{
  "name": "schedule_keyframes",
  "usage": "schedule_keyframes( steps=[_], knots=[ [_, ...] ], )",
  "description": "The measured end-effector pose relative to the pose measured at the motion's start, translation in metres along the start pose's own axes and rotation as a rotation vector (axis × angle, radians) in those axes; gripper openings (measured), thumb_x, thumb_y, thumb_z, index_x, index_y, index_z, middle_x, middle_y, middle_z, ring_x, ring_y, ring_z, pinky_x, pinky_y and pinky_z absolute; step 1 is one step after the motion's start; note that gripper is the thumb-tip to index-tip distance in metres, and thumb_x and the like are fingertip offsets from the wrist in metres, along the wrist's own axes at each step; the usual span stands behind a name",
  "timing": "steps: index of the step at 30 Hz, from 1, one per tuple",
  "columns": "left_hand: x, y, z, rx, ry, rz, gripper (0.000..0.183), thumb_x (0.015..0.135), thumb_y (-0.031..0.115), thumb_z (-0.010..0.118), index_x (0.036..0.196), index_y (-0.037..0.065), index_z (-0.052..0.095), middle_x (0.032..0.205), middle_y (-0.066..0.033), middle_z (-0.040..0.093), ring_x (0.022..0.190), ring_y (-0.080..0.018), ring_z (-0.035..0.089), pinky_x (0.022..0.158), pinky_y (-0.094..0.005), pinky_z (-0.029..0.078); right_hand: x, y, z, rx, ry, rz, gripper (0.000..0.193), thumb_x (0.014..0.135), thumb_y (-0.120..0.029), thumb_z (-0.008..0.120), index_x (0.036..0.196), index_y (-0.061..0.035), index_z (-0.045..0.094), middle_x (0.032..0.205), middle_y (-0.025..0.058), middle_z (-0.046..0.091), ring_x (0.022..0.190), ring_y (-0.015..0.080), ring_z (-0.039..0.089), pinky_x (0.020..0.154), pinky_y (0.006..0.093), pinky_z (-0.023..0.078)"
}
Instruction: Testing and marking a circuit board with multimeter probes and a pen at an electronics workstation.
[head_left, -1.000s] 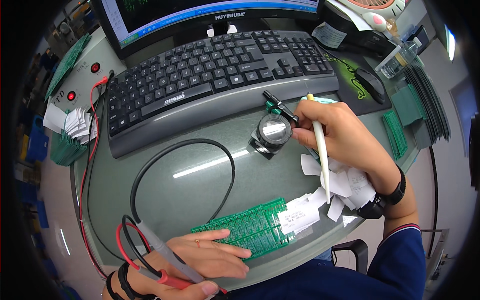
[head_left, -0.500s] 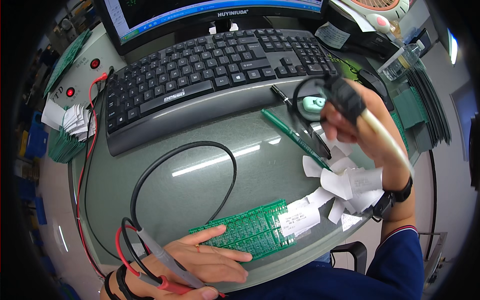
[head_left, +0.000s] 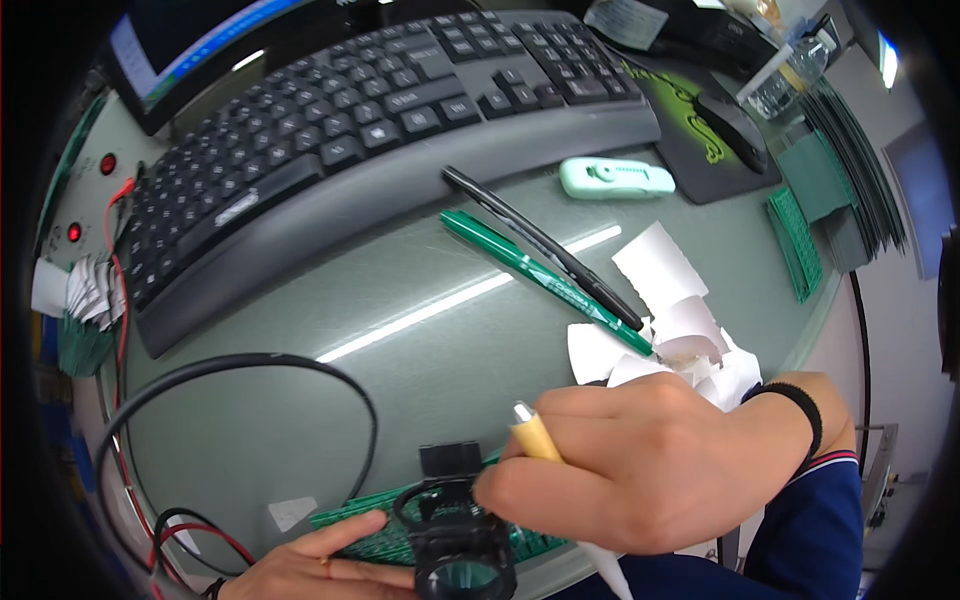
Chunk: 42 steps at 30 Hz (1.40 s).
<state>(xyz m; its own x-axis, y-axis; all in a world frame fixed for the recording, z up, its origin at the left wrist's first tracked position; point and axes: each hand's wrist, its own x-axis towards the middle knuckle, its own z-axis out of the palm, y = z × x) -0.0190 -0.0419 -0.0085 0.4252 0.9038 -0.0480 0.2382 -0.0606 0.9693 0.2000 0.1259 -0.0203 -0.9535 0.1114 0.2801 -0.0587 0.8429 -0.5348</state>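
My left hand (head_left: pixel 320 570) lies at the lower left with its fingers stretched over the green circuit boards (head_left: pixel 375 540), which are partly hidden. Closed fingers of my right hand (head_left: pixel 620 470) hold a black folding magnifier (head_left: pixel 450 530) with round lenses over the boards. A pen-like tool (head_left: pixel 536 436), yellowish with a silver end, passes through the same fist; its white lower part shows below the hand. Beyond that hand lie torn white paper pieces (head_left: pixel 660 270), a green marker (head_left: pixel 540 275) and a black pen (head_left: pixel 540 240).
A black keyboard (head_left: pixel 390 130) spans the back, with a mint-green cutter (head_left: pixel 617 179) before it. To the right are a mouse (head_left: pixel 731 130) on its pad (head_left: pixel 690 160), a bottle (head_left: pixel 792 75) and upright green boards (head_left: pixel 850 165). A black cable (head_left: pixel 240 362) loops at left.
My right hand has come down and left with the magnifier, to the boards. The probes on my left hand and the boards' white label no longer show. The view has shifted.
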Motion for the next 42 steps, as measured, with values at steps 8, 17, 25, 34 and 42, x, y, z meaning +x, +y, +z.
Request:
schedule_keyframes(
  steps=[8,17,25,34,42],
  knots=[
    [0.008,-0.006,0.0,-0.01,-0.024,-0.048,0.058,0.093,0.046,0.035,0.086,0.0,0.07,0.084,-0.0139,0.07,0.083,-0.0298,0.067,0.108,-0.0549,0.027,0.0,-0.001,0.009,-0.092,0.026,0.152,0.018,0.066,-0.011,0.066,0.082,-0.0095,0.058,0.061,0.0021,0.042,0.049,0.0164,0.049,0.036,0.0291,0.035],
    [0.001,-0.01,-0.012,-0.065,-0.199,-0.048,0.054,0.09,0.034,0.034,0.097,-0.007,0.068,0.095,-0.0221,0.066,0.105,-0.0367,0.063,0.117,-0.0557,0.008,0.005,-0.008,0.013,-0.385,0.073,0.096,0.019,0.064,-0.01,0.067,0.081,-0.0133,0.06,0.059,0.0037,0.044,0.048,0.0199,0.051,0.036,0.0322,0.037],
    [0.003,-0.01,-0.011,-0.044,-0.193,-0.027,0.056,0.09,0.034,0.033,0.097,-0.008,0.068,0.092,-0.0226,0.066,0.105,-0.0361,0.064,0.117,-0.0537,0.01,0.001,0.008,0.018,-0.284,0.186,0.024,0.02,0.062,-0.009,0.067,0.08,-0.0124,0.06,0.058,0.0038,0.043,0.047,0.0201,0.051,0.036,0.0324,0.038],
    [-0.001,-0.023,-0.022,-0.072,-0.211,-0.067,0.058,0.092,0.037,0.031,0.098,-0.007,0.068,0.099,-0.0216,0.067,0.107,-0.0375,0.063,0.118,-0.0526,0.007,0.011,-0.003,0.012,-0.053,0.225,0.285,0.021,0.063,-0.012,0.067,0.082,-0.0127,0.059,0.057,0.0031,0.042,0.046,0.0192,0.05,0.035,0.0323,0.036],
    [0.002,-0.02,-0.021,-0.062,-0.185,-0.077,0.058,0.092,0.039,0.032,0.096,-0.006,0.068,0.096,-0.0202,0.068,0.102,-0.0359,0.064,0.116,-0.0525,0.011,0.008,-0.006,0.006,-0.082,0.223,0.257,0.02,0.063,-0.012,0.066,0.082,-0.0129,0.059,0.056,0.0029,0.042,0.046,0.0189,0.05,0.034,0.0327,0.036]
  ],
)
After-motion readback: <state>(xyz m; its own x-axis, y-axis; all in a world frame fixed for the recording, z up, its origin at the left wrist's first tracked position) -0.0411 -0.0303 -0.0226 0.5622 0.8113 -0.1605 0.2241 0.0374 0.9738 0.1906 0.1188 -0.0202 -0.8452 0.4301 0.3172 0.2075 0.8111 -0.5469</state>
